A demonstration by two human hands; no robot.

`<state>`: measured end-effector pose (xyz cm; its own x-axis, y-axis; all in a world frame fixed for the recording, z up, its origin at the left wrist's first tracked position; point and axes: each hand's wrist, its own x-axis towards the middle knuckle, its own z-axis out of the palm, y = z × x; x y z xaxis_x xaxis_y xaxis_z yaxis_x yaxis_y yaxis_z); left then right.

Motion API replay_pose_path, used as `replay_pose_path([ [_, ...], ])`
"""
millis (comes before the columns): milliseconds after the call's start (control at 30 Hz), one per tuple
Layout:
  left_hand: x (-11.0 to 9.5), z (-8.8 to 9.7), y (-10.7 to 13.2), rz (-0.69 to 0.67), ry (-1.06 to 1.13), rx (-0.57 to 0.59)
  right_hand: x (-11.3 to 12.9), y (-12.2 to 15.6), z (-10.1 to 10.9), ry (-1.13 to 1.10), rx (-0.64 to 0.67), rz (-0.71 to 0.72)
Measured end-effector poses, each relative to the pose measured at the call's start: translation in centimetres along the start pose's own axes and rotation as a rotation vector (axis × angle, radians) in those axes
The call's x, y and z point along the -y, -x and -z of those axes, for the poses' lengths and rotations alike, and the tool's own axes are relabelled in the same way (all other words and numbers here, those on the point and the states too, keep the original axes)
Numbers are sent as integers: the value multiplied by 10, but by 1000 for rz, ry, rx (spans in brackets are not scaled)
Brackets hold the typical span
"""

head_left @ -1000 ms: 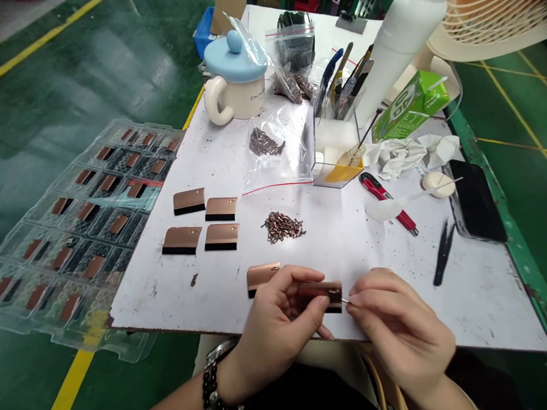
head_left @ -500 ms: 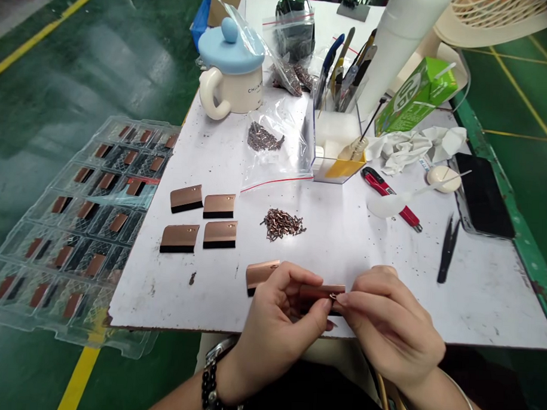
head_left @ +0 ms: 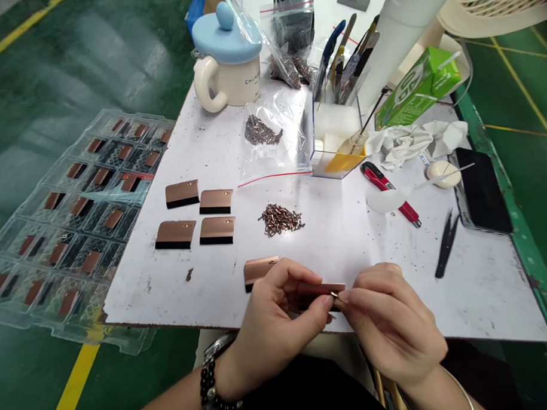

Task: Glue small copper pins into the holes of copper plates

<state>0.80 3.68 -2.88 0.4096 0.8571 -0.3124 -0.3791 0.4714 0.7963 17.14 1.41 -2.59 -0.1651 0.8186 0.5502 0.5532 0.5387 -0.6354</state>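
My left hand (head_left: 282, 322) is closed around a copper-coloured metal plate (head_left: 322, 288) with a dark edge, just over the table's front edge. At the plate's right end, the thumb and forefinger of my right hand (head_left: 390, 320) pinch a tiny copper-coloured pin (head_left: 334, 295), which touches the plate. Partly hidden behind my left hand lies another copper plate (head_left: 258, 270). Farther left, several like plates (head_left: 217, 228) with black lower edges lie in two rows. A heap of small copper-coloured pins (head_left: 282, 220) sits beyond my hands.
A zip bag of pins (head_left: 263, 132) and a clear tool holder (head_left: 338, 153) stand behind the heap. To the right lie a red cutter (head_left: 390, 194), black tweezers (head_left: 446, 247) and a phone (head_left: 483, 188). Clear compartment trays (head_left: 88, 234) flank the table's left side; a lidded mug (head_left: 228, 66) stands far left.
The view has shifted slightly, so the table's things sit a little higher and farther left. Both hands keep nearly the same hold on the plate and the pin.
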Motion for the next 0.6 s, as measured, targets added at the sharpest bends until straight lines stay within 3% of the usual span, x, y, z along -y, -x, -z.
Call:
replay_pose_path([
  [367, 5, 0, 1, -102, -82, -17, 2, 2, 1, 36, 9, 6],
  [600, 10, 2, 3, -210, -180, -27, 6, 9, 1, -144, -21, -236],
])
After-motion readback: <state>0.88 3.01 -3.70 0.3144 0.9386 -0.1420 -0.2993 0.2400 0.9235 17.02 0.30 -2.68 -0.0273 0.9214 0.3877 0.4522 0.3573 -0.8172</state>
